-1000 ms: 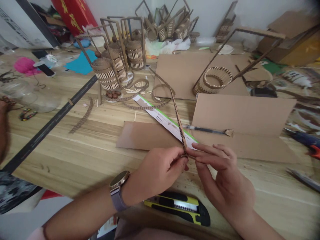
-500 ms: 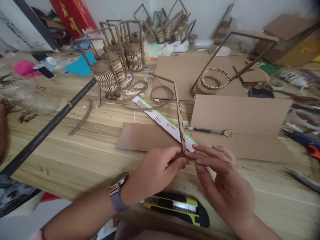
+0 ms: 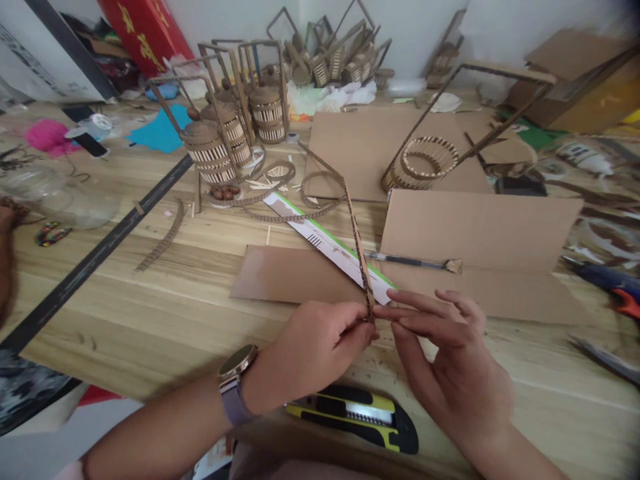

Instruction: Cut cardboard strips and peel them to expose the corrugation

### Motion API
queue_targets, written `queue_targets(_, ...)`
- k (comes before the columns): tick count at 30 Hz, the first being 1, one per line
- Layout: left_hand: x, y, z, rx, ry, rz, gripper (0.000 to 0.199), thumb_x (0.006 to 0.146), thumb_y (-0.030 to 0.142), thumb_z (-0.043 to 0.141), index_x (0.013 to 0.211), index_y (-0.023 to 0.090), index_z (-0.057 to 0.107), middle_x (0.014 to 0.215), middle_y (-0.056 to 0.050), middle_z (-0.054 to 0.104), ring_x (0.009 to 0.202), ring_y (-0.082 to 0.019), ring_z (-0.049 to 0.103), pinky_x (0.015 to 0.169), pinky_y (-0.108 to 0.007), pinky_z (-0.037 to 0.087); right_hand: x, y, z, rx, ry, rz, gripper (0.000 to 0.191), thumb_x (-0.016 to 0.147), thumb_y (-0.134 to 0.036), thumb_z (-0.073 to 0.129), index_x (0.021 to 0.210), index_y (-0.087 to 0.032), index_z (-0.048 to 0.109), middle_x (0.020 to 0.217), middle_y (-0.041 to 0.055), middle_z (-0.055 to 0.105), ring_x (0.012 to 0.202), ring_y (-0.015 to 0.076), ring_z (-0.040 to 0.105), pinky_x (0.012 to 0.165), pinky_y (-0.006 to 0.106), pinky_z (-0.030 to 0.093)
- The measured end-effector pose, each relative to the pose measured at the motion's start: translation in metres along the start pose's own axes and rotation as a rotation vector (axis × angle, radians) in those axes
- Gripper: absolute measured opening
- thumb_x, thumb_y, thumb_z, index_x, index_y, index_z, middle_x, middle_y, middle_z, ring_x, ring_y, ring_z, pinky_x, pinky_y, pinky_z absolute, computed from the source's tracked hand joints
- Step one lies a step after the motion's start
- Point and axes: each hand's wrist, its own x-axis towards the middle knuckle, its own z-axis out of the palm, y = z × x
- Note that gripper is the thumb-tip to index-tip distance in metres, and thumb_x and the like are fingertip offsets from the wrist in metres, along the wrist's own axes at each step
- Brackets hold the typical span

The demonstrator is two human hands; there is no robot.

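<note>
A thin folded cardboard strip [image 3: 356, 230] rises from my fingers and bends away toward the round baskets at the back. My left hand [image 3: 317, 347], with a watch on its wrist, pinches the strip's near end between thumb and fingers. Beside it, my right hand [image 3: 453, 360] touches the same end with its fingertips, its other fingers spread. Whether the right thumb and index finger grip anything is hard to see. Under the strip lies a white and green card strip [image 3: 327, 248] across flat cardboard [image 3: 285, 273]. A yellow and black cutter [image 3: 355, 417] lies just below my hands.
Small lidded baskets [image 3: 207, 153] with tall handles stand at the back left, an open basket [image 3: 425, 163] at the back right. A folded cardboard sheet [image 3: 480, 230], a brush [image 3: 415, 260] and a glue gun [image 3: 600, 280] lie to the right. Another person's arm [image 3: 7, 267] shows at the left edge.
The cardboard strip's bend has shifted slightly left and down, and the strip leans more. My left hand still pinches its end; my right hand has shifted slightly right.
</note>
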Motion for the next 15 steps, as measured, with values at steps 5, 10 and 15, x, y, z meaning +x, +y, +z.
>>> queue_targets(5, -0.0002, -0.0014, 0.002, -0.055, -0.009, -0.023, 0.021, 0.093, 0.025, 0.055, 0.073, 0.018, 0.056, 0.065, 0.003, 0.059, 0.062, -0.01, 0.053, 0.056, -0.02, 0.033, 0.001, -0.0012, 0.0001, 0.047, 0.019, 0.063, 0.015, 0.091, -0.013, 0.06, 0.097, -0.026, 0.057, 0.089, -0.0024, 0.078, 0.096, 0.0196, 0.073, 0.098, 0.043, 0.044)
queue_targets(10, -0.0002, -0.0043, 0.0015, -0.247, -0.033, -0.03, 0.02, 0.097, 0.035, 0.054, 0.09, 0.018, 0.064, 0.082, 0.001, 0.07, 0.073, -0.012, 0.062, 0.061, -0.02, 0.041, 0.0047, -0.0045, -0.0018, 0.051, 0.001, -0.004, 0.017, 0.089, -0.012, 0.062, 0.095, -0.027, 0.057, 0.091, -0.0037, 0.078, 0.095, 0.0189, 0.073, 0.097, 0.042, 0.044)
queue_targets(15, 0.0002, -0.0031, -0.0012, -0.097, -0.04, -0.015, 0.024, 0.099, 0.03, 0.05, 0.082, 0.017, 0.062, 0.071, 0.003, 0.061, 0.065, -0.01, 0.054, 0.058, -0.021, 0.034, 0.0094, -0.0026, -0.0036, 0.017, -0.006, -0.063, 0.016, 0.089, -0.015, 0.065, 0.097, -0.026, 0.058, 0.093, -0.0007, 0.079, 0.095, 0.0204, 0.073, 0.091, 0.041, 0.048)
